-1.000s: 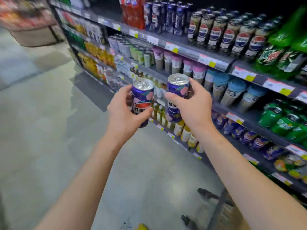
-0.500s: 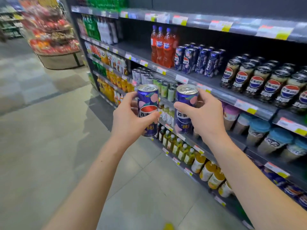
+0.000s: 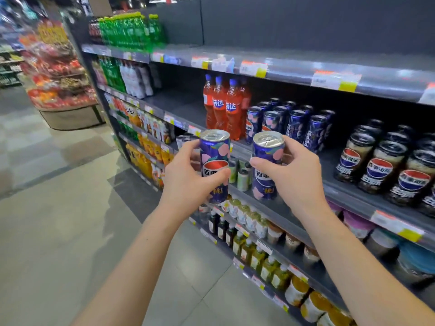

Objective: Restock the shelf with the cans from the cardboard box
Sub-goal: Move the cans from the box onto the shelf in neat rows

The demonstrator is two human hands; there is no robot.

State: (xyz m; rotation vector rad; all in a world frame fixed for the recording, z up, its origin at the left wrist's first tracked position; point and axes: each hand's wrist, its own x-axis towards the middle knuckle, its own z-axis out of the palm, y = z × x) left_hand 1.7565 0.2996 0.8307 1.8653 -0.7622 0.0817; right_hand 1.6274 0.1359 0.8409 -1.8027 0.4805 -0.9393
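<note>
I hold two slim purple cans with pink peach prints, both upright, in front of the drinks shelf. My left hand (image 3: 188, 182) grips the left can (image 3: 214, 158); my right hand (image 3: 294, 175) grips the right can (image 3: 267, 165). Behind them, on the second shelf (image 3: 186, 107), stands a group of matching purple cans (image 3: 289, 124) beside orange soda bottles (image 3: 223, 107). Bare shelf space lies to the left of the orange bottles. The cardboard box is out of view.
Dark cola bottles (image 3: 381, 163) fill the shelf to the right. Green bottles (image 3: 127, 31) stand on the top shelf, tea bottles (image 3: 259, 260) on lower shelves. A round display of red goods (image 3: 58, 90) stands down the aisle at the left. Grey tiled floor (image 3: 58, 220) lies beside the shelving.
My view has tilted upward and both hands have risen with the cans, from the lower shelves to the level of the shelf with matching purple cans. Both grips are unchanged.
</note>
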